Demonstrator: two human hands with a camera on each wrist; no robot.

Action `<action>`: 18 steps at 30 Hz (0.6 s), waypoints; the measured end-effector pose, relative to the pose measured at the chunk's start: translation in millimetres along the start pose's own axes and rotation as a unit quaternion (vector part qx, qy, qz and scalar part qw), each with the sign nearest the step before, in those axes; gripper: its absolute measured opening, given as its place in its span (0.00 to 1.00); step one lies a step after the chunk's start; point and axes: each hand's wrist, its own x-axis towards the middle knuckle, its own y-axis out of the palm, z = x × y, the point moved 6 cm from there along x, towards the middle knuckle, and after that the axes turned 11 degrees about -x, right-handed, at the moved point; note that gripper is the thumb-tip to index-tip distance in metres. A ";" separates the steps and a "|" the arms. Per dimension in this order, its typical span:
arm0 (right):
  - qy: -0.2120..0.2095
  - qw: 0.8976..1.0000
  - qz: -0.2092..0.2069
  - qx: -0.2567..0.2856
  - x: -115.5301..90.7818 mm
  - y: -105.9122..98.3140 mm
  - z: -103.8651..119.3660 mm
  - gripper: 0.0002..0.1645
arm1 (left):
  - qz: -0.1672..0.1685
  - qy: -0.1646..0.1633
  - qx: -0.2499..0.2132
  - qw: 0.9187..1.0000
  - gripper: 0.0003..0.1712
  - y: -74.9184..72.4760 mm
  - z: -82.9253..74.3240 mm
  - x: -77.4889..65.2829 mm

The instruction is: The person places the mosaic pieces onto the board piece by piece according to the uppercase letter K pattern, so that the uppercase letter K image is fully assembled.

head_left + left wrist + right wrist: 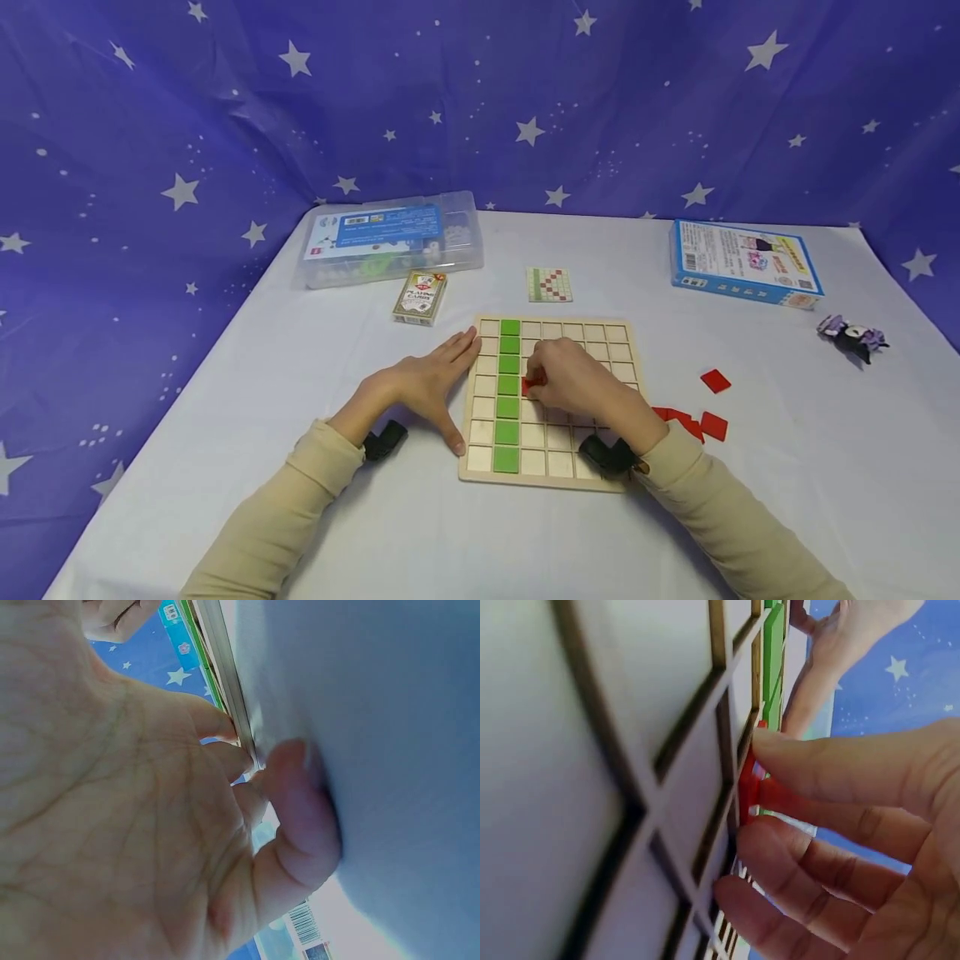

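Note:
A wooden grid board (551,482) lies on the white table, with a column of green square tiles (507,408) in its second column from the left. My left hand (433,386) lies spread along the board's left side, fingertips and thumb touching its edge; the left wrist view shows the bare palm (127,795). Over the third column, about halfway down, my right hand (573,379) pinches a red square tile (745,787) between thumb and fingers, just at the grid's surface. That hand hides several cells behind it.
Loose red tiles (716,381) lie right of the board, some partly behind the right forearm. Beyond the board sit a small pattern card (549,285), a playing-card box (420,297), a clear plastic case (390,237) and a blue box (746,262). A black-and-purple trinket (852,336) lies far right.

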 end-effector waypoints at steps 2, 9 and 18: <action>-0.012 1.000 0.004 0.009 -2.3 0.6 -1.9 0.05 | 0.002 -0.002 -0.001 1.000 0.85 1.1 -0.8 1.1; -0.038 0.996 0.068 0.054 -17.0 4.5 -7.0 0.23 | 0.000 -0.001 -0.007 1.000 0.85 2.6 -1.4 -3.7; 0.057 0.994 -0.035 0.087 -62.8 -18.0 -87.2 0.34 | -0.003 0.001 -0.005 1.000 0.84 1.5 -1.7 -0.4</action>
